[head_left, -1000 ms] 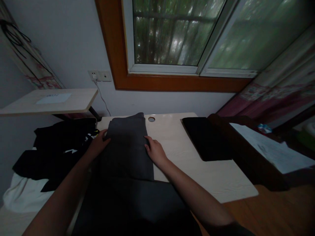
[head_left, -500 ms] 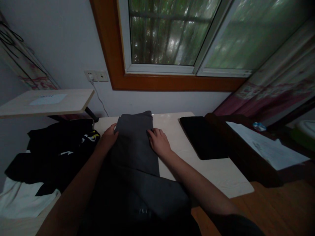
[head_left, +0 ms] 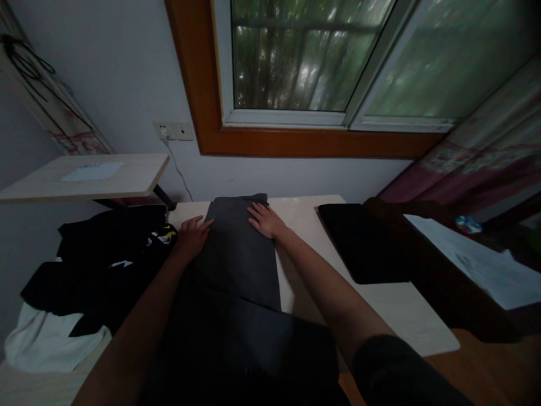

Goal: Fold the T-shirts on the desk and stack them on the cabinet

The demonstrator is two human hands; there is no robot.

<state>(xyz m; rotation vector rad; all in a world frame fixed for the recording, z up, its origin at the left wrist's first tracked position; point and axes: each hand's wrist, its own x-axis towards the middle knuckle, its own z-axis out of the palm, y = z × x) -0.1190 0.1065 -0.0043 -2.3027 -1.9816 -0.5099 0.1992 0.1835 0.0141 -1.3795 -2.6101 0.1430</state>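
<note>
A dark grey folded garment [head_left: 236, 254] lies lengthwise on the pale table [head_left: 393, 307], its far end close to the wall. Its exact kind cannot be made out. My right hand [head_left: 266, 219] rests flat on the far right part of the cloth, fingers spread. At the left edge of the garment is my left hand [head_left: 192, 239], fingers apart, with the fingertips touching or just beside the cloth. Neither hand grips anything. The near end of the garment merges into dark fabric close to my body.
A heap of black clothes [head_left: 105, 265] and a white cloth [head_left: 51, 338] lie at the left, below a raised shelf [head_left: 139, 175]. A flat black folded item [head_left: 359, 242] lies on the table's right side. Farther right, a white sheet [head_left: 473, 254] lies on a dark surface.
My right hand has moved from the garment's right edge onto its far right corner and flattened out. My left hand's fingers have spread at the left edge. The view has shifted slightly.
</note>
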